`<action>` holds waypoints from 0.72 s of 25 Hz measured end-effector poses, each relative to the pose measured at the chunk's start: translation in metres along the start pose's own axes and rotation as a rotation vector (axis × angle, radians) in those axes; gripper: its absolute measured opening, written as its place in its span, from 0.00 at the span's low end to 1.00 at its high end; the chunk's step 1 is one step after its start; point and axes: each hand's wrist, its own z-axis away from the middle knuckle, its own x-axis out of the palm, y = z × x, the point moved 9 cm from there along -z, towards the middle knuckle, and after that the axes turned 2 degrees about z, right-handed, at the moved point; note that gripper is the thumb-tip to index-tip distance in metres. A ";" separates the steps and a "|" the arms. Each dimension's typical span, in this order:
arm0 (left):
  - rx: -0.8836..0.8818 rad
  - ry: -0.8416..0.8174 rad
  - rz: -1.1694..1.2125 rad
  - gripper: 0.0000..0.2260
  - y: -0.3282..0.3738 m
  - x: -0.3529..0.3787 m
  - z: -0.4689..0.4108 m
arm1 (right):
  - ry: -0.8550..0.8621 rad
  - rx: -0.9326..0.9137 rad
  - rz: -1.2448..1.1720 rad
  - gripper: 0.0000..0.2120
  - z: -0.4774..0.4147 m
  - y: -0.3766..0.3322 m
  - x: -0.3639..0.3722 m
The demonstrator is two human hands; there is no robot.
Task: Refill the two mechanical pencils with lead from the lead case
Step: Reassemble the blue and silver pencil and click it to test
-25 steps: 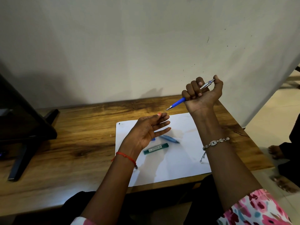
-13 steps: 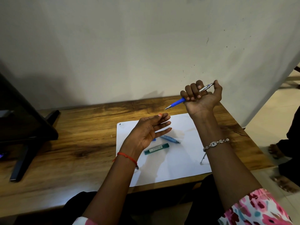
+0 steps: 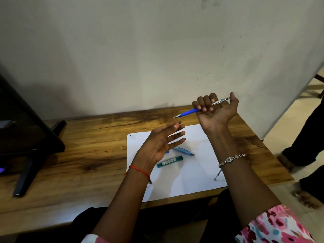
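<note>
Overhead, right hand point(image 3: 214, 111) fist-grips blue pencil point(image 3: 190, 112); left hand point(image 3: 160, 144) splayed, empty.

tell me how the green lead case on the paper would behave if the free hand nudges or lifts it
The green lead case looks small and slim, so probably very light. It lies flat on the smooth white paper, so a nudge would likely slide it rather than roll it. It seems rigid plastic, unlikely to flex.

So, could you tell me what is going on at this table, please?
A person is refilling mechanical pencils. Their right hand grips a blue mechanical pencil with a silver top in a fist, raised above the wooden table, tip pointing left. The left hand hovers open and empty. A second light-blue pencil and the green lead case lie on the white paper sheet.
</note>
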 end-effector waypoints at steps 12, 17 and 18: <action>0.165 0.153 0.143 0.04 0.018 -0.017 0.011 | -0.111 0.181 0.332 0.15 0.017 0.027 -0.006; 0.163 0.203 0.173 0.04 0.017 -0.024 0.017 | -0.270 0.205 1.023 0.03 0.024 0.010 -0.016; 0.158 0.210 0.166 0.04 0.016 -0.024 0.018 | -0.304 0.201 1.148 0.04 0.025 0.007 -0.018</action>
